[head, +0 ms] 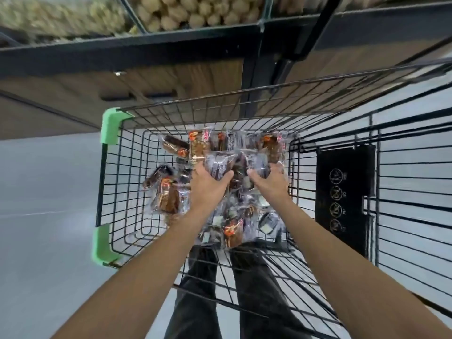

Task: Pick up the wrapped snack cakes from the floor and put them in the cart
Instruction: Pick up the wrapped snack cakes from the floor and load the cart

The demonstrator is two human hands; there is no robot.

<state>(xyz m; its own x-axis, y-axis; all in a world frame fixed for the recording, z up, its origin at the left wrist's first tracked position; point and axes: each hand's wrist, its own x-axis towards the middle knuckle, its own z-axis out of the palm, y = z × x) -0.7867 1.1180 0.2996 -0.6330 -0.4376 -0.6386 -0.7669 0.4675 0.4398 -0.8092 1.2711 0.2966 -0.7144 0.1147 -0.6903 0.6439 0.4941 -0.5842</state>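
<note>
Both hands, the left hand [208, 184] and right hand [270, 182], gripped a bundle of wrapped snack cakes [234, 167] over the black wire cart [115, 192]; more cakes lay beneath

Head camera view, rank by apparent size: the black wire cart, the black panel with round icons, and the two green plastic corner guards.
1. black wire cart
2. black panel with round icons
3. far green plastic corner guard and near green plastic corner guard, unranked: they look alike.

Pale grey floor [49, 192], dark-framed wooden shelving [151, 53], perhaps nut-filled bins [186, 11]
</note>
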